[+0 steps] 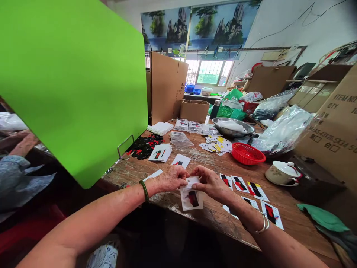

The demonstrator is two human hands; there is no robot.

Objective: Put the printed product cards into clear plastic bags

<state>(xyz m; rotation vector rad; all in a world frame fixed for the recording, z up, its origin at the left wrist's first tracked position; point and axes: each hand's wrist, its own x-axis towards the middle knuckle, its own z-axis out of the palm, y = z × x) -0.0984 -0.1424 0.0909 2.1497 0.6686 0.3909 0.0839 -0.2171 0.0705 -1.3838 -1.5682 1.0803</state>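
Between my two hands, over the table's front edge, is a small clear plastic bag with a white card inside that carries a red and black piece. My left hand pinches its upper left edge near the punched hole. Thumb and fingers of my right hand grip the upper right side. Just beyond my hands lies a white card with a dark and red piece. Farther left is a stack of similar cards. Right of my right hand, several cards with black, red or yellow pieces lie in rows.
Black and red pieces are heaped at the left beside a green board. Empty clear bags lie mid-table. At the right stand a red basket, a metal pan, a lidded cup and cartons. Another person's arm shows far left.
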